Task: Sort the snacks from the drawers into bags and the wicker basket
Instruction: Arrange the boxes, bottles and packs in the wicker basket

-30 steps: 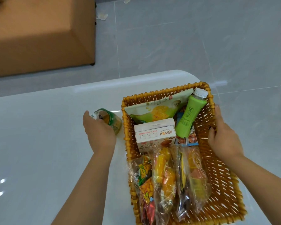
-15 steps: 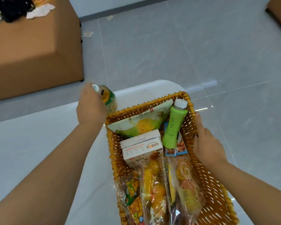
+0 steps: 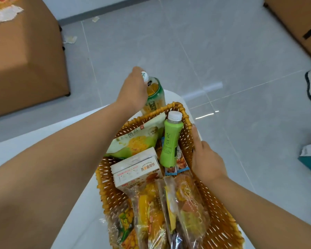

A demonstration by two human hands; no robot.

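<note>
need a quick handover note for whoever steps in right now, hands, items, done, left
Left hand grips a tea bottle just beyond the far rim of the wicker basket.
Right hand rests on the basket's right rim.
Done: green bottle, cookie box, corn snack bag and wrapped snacks lie in the basket.
Left: set the tea bottle inside, probably at the far end.

The basket (image 3: 185,139) is woven wicker, rough and bumpy. The counter (image 3: 75,212) is white, smooth and shiny. The floor (image 3: 196,56) is grey tile, smooth with a soft shine. The green bottle (image 3: 170,141) is smooth plastic. The tea bottle (image 3: 153,97) is clear shiny plastic. The snack bags (image 3: 190,209) are crinkly, see-through plastic. The cookie box (image 3: 136,169) is smooth cardboard.
</note>
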